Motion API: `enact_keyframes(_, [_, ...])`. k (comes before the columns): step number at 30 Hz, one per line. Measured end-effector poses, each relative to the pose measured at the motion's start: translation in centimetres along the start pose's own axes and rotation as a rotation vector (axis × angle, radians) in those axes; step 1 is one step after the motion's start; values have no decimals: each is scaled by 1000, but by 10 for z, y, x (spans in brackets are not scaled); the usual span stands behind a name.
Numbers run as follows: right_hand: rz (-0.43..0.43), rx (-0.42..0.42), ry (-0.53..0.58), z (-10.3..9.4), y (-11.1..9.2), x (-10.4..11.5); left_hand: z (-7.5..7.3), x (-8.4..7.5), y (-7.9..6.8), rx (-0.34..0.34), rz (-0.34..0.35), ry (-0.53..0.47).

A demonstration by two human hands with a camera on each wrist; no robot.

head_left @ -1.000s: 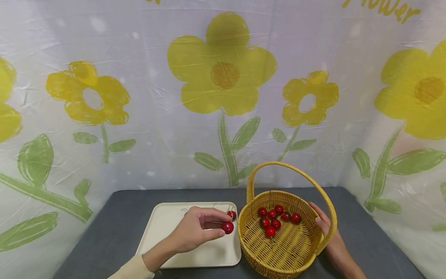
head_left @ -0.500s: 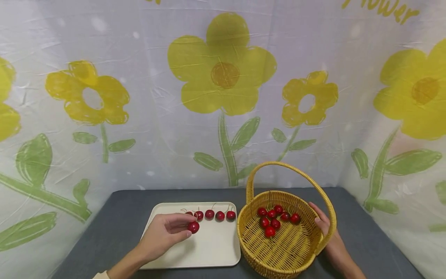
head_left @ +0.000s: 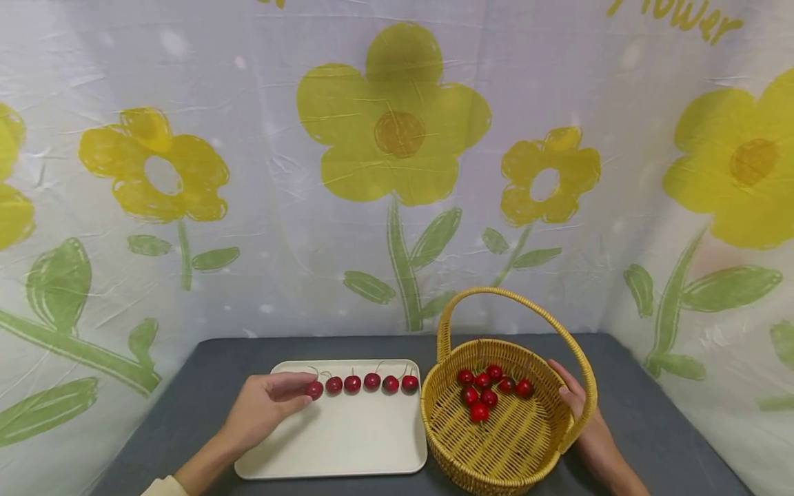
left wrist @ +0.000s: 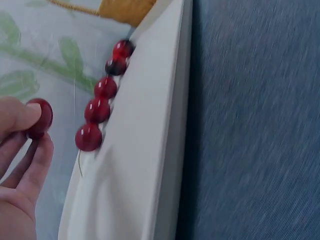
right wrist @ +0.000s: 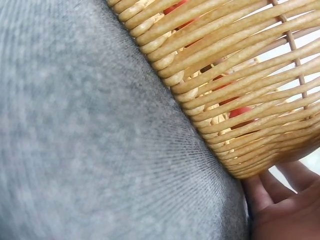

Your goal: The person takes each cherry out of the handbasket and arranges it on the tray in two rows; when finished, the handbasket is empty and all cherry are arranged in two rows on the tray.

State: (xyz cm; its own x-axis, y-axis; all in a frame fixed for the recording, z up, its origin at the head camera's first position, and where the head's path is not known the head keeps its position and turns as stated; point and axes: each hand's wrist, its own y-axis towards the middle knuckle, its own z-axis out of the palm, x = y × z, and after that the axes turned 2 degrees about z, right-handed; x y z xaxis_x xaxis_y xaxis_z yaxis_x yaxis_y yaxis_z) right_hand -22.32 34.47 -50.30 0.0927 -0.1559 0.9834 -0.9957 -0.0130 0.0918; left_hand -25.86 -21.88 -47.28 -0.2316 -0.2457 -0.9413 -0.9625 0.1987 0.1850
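My left hand [head_left: 263, 406] pinches a dark red cherry [head_left: 314, 390] between thumb and fingertips, over the far left part of a white tray [head_left: 353, 441]. Beside it, several stemmed cherries [head_left: 372, 381] form a row along the tray's back edge. In the left wrist view the pinched cherry [left wrist: 44, 119] stands apart from that row; whether it touches the tray I cannot tell. My right hand [head_left: 586, 420] holds the right side of a yellow wicker basket [head_left: 502, 455], thumb at the rim and fingers against the outer wall. Several cherries [head_left: 489, 398] lie inside the basket.
The basket's tall arched handle [head_left: 515, 295] rises above its rim. Tray and basket stand side by side on a dark grey tabletop [head_left: 205, 399]. A flower-printed curtain [head_left: 267, 275] surrounds the table at the back and sides.
My left hand has moved left from beside the basket to the row's left end, carrying the cherry and uncovering the row. The right hand and basket have stayed in place.
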Motion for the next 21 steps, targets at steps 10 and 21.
enact_keyframes(10, [38, 3, 7, 0, 0, 2, -10, 22, 23, -68, -74, 312])
enact_keyframes(21, [50, 1, 2, 1, -1, 3, 2, 26, 41, -51, -1, 468])
